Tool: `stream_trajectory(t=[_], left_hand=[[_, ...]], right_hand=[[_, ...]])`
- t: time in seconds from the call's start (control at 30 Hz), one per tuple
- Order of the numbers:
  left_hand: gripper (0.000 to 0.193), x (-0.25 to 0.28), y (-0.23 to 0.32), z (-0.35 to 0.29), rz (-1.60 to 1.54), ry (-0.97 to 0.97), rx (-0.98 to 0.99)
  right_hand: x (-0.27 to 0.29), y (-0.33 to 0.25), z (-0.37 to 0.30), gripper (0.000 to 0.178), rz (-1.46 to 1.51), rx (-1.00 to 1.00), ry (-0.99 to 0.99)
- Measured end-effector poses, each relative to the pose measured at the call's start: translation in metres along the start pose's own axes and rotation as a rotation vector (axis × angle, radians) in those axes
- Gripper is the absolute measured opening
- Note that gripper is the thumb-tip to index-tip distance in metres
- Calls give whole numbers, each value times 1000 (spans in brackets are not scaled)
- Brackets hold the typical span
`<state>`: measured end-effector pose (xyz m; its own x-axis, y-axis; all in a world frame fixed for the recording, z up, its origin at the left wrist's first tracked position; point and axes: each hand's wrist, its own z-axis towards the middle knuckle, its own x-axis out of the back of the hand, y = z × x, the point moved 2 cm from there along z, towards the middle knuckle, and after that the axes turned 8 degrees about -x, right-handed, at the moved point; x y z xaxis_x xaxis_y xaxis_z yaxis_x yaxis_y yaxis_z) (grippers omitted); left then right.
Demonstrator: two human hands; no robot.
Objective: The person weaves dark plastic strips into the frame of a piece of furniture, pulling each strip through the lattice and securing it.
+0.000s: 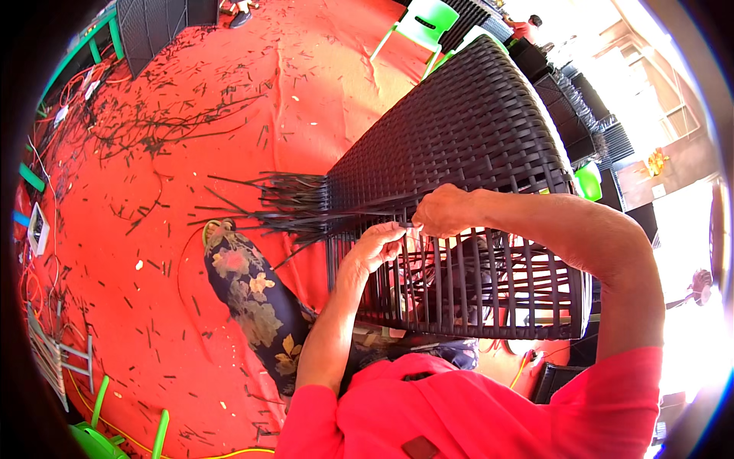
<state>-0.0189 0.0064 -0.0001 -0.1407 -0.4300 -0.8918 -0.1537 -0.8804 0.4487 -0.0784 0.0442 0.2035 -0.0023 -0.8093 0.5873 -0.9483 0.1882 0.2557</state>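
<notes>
A large dark woven wicker piece leans in front of me, its far part closely woven and its near part an open grid of strips. My left hand pinches a dark strip at the boundary between the two parts. Close beside it, my right hand is closed on the same strip, with its fingertips almost touching the left ones. Loose strip ends fan out from the piece's left edge. What lies under my right fingers is hidden.
Dark strip scraps litter the red floor covering. A green chair stands at the far side, another green chair at lower left. Stacked dark woven panels and a person in red are at upper right.
</notes>
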Motion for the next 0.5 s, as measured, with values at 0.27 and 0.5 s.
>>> stream_trajectory(t=[0.27, 0.5], left_hand=[[38, -14, 9, 0, -65, -9, -62], [23, -16, 16, -7, -53, -10, -67]], right_hand=[[-4, 1, 0, 19, -85, -59, -50], [-22, 1, 3, 18, -120, 30, 255]])
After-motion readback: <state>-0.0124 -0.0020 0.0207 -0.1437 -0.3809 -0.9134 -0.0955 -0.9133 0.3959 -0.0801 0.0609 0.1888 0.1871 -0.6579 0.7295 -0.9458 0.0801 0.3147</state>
